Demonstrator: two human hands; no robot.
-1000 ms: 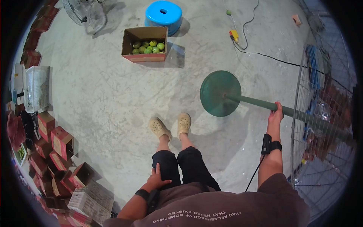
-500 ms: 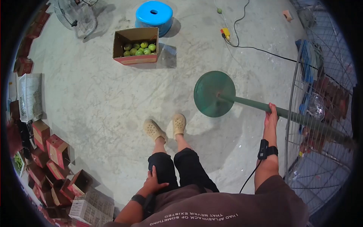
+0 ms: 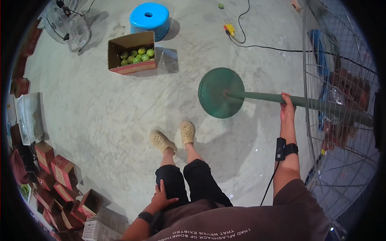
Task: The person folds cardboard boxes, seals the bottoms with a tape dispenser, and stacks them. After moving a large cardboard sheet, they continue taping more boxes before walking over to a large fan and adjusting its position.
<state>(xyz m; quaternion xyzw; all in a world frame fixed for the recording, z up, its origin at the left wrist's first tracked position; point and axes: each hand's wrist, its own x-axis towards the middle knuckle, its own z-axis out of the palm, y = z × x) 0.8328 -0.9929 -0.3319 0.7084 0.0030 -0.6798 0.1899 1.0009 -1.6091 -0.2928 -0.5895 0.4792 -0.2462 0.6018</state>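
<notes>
My right hand (image 3: 287, 106) is wrapped around a green pole (image 3: 265, 96) on the right side of the head view. The pole runs from a round green base (image 3: 215, 94) standing on the floor to behind wire grating at the right; its far end is hard to make out there. My left hand (image 3: 161, 197) lies on my left thigh with its fingers spread, holding nothing. A small black device (image 3: 280, 149) with a cable is strapped to my right forearm.
Ahead stands an open cardboard box (image 3: 132, 69) of green round fruit, with a blue stool (image 3: 149, 18) behind it. A fan (image 3: 64, 30), red cartons (image 3: 64, 170) and white baskets (image 3: 30, 118) line the left. A black cable (image 3: 265, 47) crosses the floor; wire grating (image 3: 341, 168) borders the right.
The view has shifted, so the box, stool and cable appear farther left. The pole now looks more level, with my right hand still around it. My left hand stays on the thigh.
</notes>
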